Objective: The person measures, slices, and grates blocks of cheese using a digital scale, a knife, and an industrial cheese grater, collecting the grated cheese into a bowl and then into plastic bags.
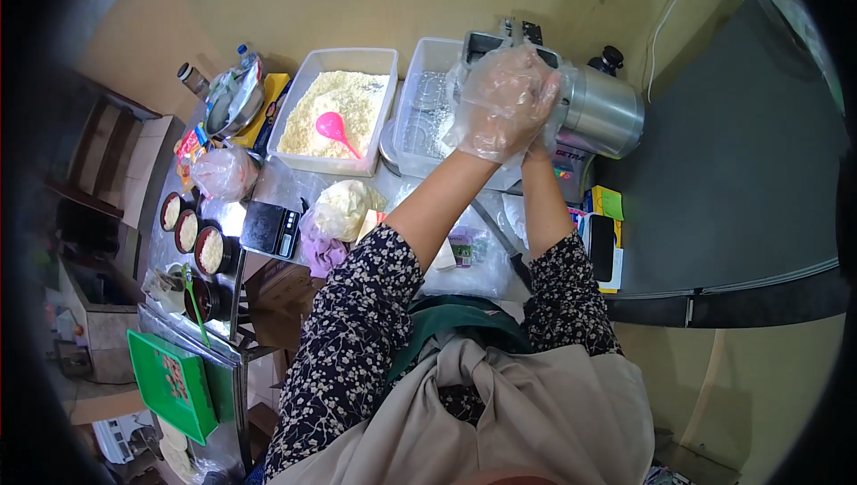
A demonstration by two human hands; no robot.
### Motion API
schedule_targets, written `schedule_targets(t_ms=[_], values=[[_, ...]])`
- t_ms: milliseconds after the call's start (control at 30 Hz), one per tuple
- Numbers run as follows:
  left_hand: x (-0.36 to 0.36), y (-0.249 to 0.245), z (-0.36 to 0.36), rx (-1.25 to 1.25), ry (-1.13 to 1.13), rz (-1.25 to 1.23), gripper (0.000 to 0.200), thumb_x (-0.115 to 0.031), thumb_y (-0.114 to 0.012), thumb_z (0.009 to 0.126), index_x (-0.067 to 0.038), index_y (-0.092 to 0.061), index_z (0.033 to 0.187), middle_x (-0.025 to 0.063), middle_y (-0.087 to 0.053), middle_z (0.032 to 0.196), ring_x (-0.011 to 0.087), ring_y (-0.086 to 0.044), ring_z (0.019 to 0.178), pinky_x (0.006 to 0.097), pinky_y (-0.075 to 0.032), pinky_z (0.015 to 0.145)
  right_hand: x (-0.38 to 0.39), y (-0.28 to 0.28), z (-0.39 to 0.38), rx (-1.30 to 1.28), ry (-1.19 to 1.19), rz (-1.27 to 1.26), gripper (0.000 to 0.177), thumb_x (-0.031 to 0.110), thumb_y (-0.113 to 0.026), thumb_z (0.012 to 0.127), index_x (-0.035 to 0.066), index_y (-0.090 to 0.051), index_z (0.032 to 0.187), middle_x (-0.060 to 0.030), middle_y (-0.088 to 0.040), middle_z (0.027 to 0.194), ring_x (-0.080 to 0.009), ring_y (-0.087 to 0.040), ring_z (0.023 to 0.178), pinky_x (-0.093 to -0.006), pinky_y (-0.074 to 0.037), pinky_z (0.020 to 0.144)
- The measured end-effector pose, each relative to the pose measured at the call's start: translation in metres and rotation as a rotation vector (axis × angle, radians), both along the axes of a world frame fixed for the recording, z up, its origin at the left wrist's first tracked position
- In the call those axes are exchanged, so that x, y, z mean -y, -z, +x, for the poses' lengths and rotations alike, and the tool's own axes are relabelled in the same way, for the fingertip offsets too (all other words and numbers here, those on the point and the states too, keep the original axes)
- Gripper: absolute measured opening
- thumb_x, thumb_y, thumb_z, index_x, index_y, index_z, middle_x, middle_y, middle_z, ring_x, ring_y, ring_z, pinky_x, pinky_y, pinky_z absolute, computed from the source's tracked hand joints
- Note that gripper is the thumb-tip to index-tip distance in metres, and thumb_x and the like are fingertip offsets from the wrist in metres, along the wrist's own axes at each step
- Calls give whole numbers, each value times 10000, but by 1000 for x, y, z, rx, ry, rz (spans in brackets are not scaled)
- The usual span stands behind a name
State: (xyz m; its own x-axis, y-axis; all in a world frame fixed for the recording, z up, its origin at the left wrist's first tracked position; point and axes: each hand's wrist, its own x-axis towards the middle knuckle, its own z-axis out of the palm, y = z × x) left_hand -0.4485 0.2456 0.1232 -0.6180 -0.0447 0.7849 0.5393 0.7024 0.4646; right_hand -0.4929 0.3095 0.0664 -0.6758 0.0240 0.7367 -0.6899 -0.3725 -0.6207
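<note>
Both my hands are raised together in front of a metal machine [603, 110] at the back, above the right side of a clear plastic tub [420, 141] with white powder in it. My left hand [509, 101] wears a clear plastic glove, its fingers bent towards the machine. Behind it, my right hand [546, 132] is largely covered; only its wrist and a little of the glove show. Whatever lies between the hands is hidden. To the left stands a tub of pale crumbly powder [335, 114] with a pink scoop [332, 128] resting in it.
A black scale [270, 229], bagged white dough [344, 210] and small dark bowls [212, 251] of white grains stand at the left. A green tray [170, 382] is at the lower left. A long knife [500, 235] lies before me; a phone [601, 246] is at the right.
</note>
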Motion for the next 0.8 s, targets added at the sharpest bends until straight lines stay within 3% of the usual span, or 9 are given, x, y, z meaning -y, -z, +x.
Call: schedule_targets(t_ms=[100,167,267,333,367,400,467,633,800], values=[[-4,-9,6,-64,37,-149,223,-256,-577,860,-41,-631,886,151,-610,861,340,-577,848,427,-458,760,-4,1,-4,-76,9,5,315,328,-517,915,23,-594,907,-102,-612,886,-223,-592,890,-367,-391,965],[23,-17,17,-54,177,-6,283,-236,-602,854,-49,-600,1067,157,-623,960,343,-587,909,421,-463,803,-5,2,-8,-96,20,40,322,331,-518,913,22,-603,878,-100,-616,864,-224,-596,877,-371,-390,968],[67,-7,58,-156,-25,-41,360,-188,-627,840,-52,-563,1167,161,-617,1058,346,-585,976,418,-454,857,-2,-18,-18,-329,261,228,357,319,-538,887,28,-601,690,-82,-599,715,-232,-607,782,-407,-375,995],[92,17,90,52,-115,-5,364,-169,-613,846,-72,-570,1194,154,-614,1107,340,-570,1028,408,-419,912,0,-20,-20,-298,277,309,313,284,-529,882,28,-600,717,-89,-613,743,-224,-604,789,-443,-345,1027],[102,35,104,130,-95,13,368,-168,-618,840,-73,-572,1192,157,-611,1117,336,-565,1046,406,-418,916,3,-24,-22,-320,277,270,293,252,-526,886,32,-595,706,-81,-613,715,-197,-601,775,-410,-438,919],[110,55,118,209,-76,34,373,-168,-623,833,-75,-573,1191,160,-607,1128,333,-561,1064,405,-416,921,6,-30,-22,-322,268,277,293,252,-526,886,32,-595,706,-81,-613,715,-197,-601,775,-410,-438,919],[119,97,149,372,-59,86,389,-176,-622,827,-66,-566,1196,176,-603,1128,339,-555,1073,408,-413,928,13,-46,-25,-3,138,125,297,226,-516,906,35,-591,692,-72,-597,674,-175,-591,729,-351,-492,764],[96,167,202,990,15,41,447,-227,-613,834,-13,-530,1218,223,-588,1132,376,-553,1062,425,-416,941,19,-105,-63,24,74,86,303,186,-478,933,44,-519,668,-72,-535,655,-203,-569,711,-362,-480,774],[83,207,213,1250,161,-43,611,-284,-627,817,64,-430,1278,274,-529,1203,389,-529,1099,415,-414,956,24,-128,-68,32,87,116,335,247,-517,935,63,-502,655,-68,-513,644,-211,-570,700,-364,-480,767]])
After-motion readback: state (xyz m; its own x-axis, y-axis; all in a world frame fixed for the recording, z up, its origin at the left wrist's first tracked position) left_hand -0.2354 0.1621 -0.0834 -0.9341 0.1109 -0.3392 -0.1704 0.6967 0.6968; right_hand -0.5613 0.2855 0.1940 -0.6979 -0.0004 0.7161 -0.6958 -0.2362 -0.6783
